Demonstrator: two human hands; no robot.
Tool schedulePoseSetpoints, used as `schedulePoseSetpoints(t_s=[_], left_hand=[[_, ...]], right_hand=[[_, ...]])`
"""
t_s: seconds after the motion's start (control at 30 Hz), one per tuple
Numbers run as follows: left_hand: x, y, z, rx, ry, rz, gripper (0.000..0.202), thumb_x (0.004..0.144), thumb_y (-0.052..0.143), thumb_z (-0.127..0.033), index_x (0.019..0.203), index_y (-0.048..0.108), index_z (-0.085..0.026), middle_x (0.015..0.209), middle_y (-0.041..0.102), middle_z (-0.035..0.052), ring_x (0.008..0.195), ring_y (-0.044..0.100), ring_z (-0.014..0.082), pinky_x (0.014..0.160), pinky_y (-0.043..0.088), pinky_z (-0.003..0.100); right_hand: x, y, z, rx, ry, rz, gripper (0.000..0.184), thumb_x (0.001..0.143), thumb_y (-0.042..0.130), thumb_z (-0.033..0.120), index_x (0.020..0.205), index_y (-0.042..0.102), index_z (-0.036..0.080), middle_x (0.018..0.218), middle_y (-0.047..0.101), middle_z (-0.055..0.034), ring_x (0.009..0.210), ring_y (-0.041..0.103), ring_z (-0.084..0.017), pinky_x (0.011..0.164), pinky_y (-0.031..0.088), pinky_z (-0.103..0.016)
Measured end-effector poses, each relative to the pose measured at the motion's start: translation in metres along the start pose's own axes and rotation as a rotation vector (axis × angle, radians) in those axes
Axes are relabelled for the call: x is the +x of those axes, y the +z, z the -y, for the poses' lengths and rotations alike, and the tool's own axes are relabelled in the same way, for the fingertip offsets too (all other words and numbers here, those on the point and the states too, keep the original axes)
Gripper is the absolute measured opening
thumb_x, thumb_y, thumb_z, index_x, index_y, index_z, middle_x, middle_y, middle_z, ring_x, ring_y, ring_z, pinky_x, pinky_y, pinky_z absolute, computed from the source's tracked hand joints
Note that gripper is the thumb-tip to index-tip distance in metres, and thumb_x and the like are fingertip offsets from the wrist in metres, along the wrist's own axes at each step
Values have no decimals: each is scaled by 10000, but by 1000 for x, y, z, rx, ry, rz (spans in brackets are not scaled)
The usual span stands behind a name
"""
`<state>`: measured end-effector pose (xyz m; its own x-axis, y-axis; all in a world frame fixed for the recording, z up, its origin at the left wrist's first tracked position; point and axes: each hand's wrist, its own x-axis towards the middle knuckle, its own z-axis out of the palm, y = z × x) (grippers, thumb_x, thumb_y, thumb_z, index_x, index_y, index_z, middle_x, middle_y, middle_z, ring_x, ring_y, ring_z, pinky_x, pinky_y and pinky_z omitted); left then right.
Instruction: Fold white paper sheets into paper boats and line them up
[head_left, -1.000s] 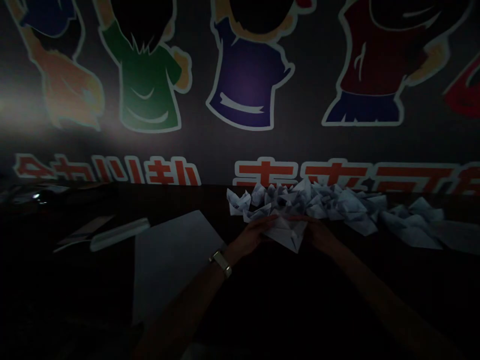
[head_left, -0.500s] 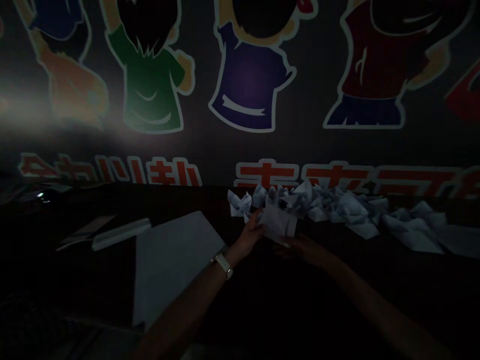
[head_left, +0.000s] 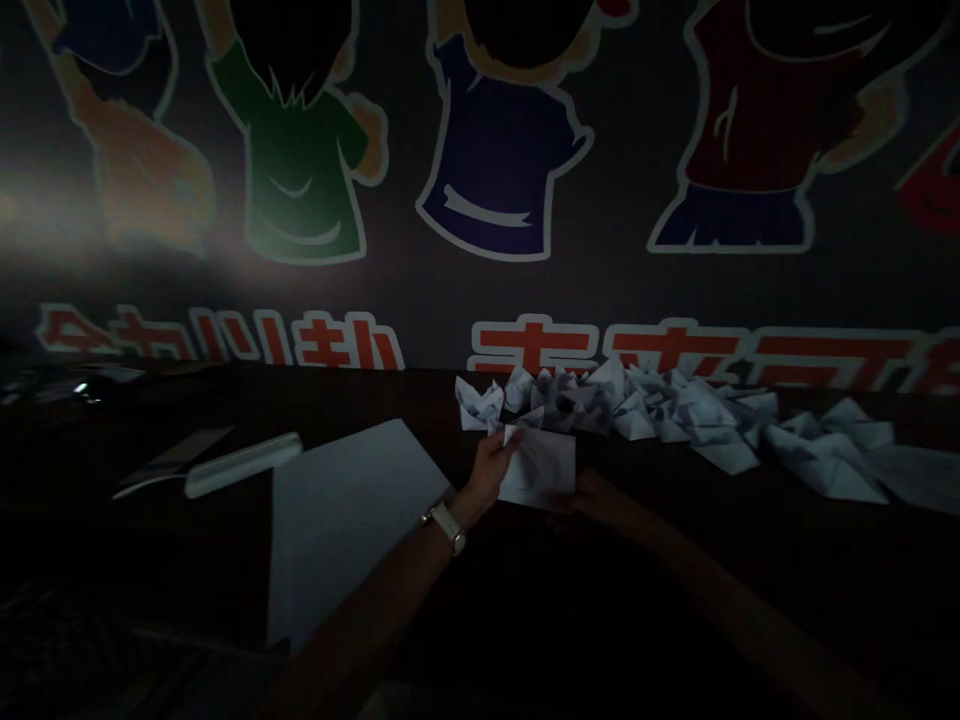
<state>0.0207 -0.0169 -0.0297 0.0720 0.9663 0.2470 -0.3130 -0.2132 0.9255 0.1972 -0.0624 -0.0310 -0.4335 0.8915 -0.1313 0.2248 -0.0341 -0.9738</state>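
Folded white paper (head_left: 538, 467), gripped at its upper left corner by the left hand (head_left: 491, 470).
Right hand (head_left: 600, 503) just below the paper's lower edge, grip too dark to tell; paper boats (head_left: 607, 405) beyond.

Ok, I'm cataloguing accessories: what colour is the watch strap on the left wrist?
The watch strap looks pale cream, best in the head view.

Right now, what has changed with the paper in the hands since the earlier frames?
The folded paper has moved left and opened flatter, pinched by the left hand; the right hand has drawn back to its lower corner, grip unclear. The row of paper boats and the large white sheet stayed put.
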Motion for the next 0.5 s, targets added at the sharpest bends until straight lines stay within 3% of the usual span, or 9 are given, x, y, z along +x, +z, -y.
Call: schedulePoseSetpoints(t_s=[0.17, 0.3, 0.37, 0.5], left_hand=[[2, 1, -2, -113, -62, -74, 441, 598, 679, -552, 616, 605, -117, 582, 618, 35, 634, 580, 175, 615, 422, 277], [0, 1, -6, -231, -183, 7, 446, 587, 691, -543, 684, 617, -114, 643, 652, 65, 710, 615, 218, 687, 447, 316], [0, 1, -6, -239, -216, 49, 421, 582, 712, -507, 705, 623, -114, 667, 661, 66, 718, 619, 216, 706, 450, 316], [0, 1, 0, -226, -282, 128, 374, 587, 729, -446, 718, 638, -107, 660, 660, 64, 628, 609, 197, 679, 458, 326]], right_hand=[[2, -1, -4, 26, -29, 6, 392, 661, 683, 437, 829, 657, 84, 729, 716, -109, 583, 665, -180, 540, 525, -275], [-1, -3, 0, 11, -11, 15, 390, 636, 702, 431, 797, 670, 77, 736, 714, -108, 618, 663, -200, 595, 521, -308], [-2, -3, 2, 23, -70, -62, 388, 606, 726, 422, 815, 678, 99, 783, 717, -88, 696, 663, -218, 647, 512, -316], [4, -6, 2, 137, -161, -361, 387, 603, 707, 477, 821, 699, 157, 869, 714, -61, 863, 636, -266, 737, 481, -333]])
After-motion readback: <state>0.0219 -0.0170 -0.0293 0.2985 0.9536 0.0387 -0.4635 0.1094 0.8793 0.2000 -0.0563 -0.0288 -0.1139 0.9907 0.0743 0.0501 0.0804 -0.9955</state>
